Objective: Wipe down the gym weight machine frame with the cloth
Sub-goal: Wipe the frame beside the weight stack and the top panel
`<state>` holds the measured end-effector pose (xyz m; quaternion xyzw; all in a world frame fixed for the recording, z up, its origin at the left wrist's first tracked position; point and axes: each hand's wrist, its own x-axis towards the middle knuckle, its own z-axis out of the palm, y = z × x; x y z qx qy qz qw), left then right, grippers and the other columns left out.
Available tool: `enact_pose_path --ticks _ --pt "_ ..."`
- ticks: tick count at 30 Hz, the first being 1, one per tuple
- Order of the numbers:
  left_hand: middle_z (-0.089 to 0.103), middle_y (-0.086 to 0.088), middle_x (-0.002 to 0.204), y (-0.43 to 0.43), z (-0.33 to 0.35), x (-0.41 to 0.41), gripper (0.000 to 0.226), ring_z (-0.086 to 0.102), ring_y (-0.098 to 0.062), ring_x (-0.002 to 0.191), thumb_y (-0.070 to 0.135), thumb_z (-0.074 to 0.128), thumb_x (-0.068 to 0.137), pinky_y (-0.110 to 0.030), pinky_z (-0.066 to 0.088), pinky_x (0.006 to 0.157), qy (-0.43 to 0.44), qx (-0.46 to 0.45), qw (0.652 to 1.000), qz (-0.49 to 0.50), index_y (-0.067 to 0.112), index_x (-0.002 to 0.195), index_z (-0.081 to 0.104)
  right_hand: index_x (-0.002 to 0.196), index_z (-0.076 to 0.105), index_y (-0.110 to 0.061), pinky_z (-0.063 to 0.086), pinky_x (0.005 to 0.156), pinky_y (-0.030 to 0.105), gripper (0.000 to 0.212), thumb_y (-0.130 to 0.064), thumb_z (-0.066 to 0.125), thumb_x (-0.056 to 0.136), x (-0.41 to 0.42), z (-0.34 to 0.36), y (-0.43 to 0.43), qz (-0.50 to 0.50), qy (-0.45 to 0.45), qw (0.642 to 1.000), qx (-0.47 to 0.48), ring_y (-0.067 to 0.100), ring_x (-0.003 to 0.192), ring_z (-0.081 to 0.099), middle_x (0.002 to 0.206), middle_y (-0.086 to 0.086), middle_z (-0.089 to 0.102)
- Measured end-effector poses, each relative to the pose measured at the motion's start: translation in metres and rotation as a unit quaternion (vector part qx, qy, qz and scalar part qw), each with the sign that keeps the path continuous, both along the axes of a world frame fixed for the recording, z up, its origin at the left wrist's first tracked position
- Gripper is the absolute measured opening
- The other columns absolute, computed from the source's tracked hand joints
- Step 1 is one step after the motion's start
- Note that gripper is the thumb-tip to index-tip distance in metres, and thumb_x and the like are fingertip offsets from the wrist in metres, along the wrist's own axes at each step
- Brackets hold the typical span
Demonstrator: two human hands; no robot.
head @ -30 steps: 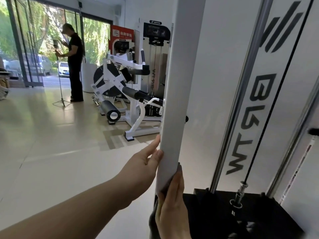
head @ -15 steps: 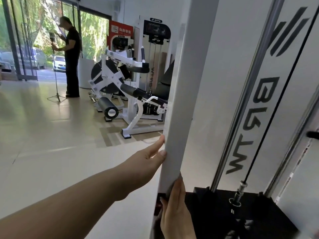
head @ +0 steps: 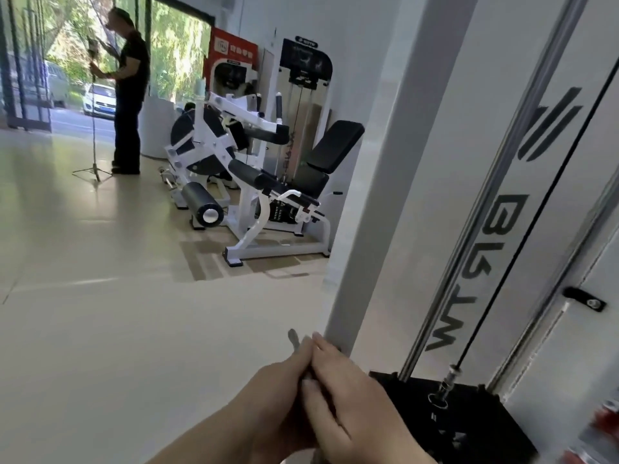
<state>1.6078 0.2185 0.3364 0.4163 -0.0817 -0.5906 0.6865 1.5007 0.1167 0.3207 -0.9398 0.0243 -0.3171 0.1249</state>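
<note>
The white upright post [head: 395, 169] of the weight machine frame rises on the right, with the black weight stack [head: 445, 416] at its foot. My left hand [head: 268, 396] and my right hand [head: 348, 400] are together just in front of the post's lower end, off the post. Between their fingers they pinch a grey cloth [head: 294, 339]; only a small tip of it shows above the fingers, and the rest is hidden between the hands.
Chrome guide rods [head: 469, 229] and a black cable [head: 536, 209] run down to the weight stack. A white leg machine with a black seat [head: 254, 195] stands on the floor behind. A person in black [head: 129, 105] stands by a tripod near the glass doors.
Both hands came off the post and met in front of its lower end, now pinching the cloth between them. The view swung slightly, showing more of the leg machine.
</note>
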Motion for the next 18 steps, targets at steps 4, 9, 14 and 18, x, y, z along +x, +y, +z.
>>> enact_pose_path --ticks 4,9,14,18 --pt "0.072 -0.007 0.115 -0.009 0.007 0.044 0.049 0.07 -0.034 0.104 0.067 0.049 0.095 -0.042 0.055 0.094 -0.139 0.033 0.971 0.193 0.025 0.103 0.073 0.14 0.059 -0.003 0.042 0.116 0.043 0.048 -0.016 0.054 0.095 0.006 0.041 -0.01 -0.091 -0.209 0.964 -0.137 0.027 0.147 0.041 0.155 0.009 0.048" --pt "0.072 -0.006 0.099 -0.032 0.076 0.047 0.041 0.06 -0.013 0.095 0.051 0.041 0.105 -0.027 0.049 0.085 -0.338 -0.1 0.92 0.173 0.018 0.105 0.065 0.156 0.028 0.002 0.03 0.121 0.046 0.058 -0.018 0.042 0.103 0.037 0.064 -0.034 -0.189 -0.178 0.944 -0.201 0.031 0.156 0.019 0.169 0.014 0.019" --pt "0.069 0.005 0.121 -0.064 0.091 0.037 0.093 0.067 -0.004 0.107 0.091 0.049 0.068 -0.023 0.046 0.105 -0.205 -0.131 0.958 0.15 0.017 0.121 0.064 0.146 0.046 0.004 0.04 0.116 0.051 0.049 -0.018 0.05 0.103 0.033 0.067 -0.059 -0.171 -0.186 0.934 -0.253 0.032 0.152 0.031 0.161 0.017 0.037" --pt "0.075 -0.007 0.101 -0.068 0.1 0.042 0.066 0.068 -0.026 0.094 0.07 0.039 0.097 -0.045 0.051 0.102 -0.29 -0.103 0.928 0.211 0.015 0.106 0.075 0.147 0.047 0.002 0.04 0.116 0.053 0.048 -0.017 0.05 0.103 0.03 0.068 -0.06 -0.173 -0.178 0.93 -0.272 0.032 0.152 0.032 0.161 0.015 0.038"
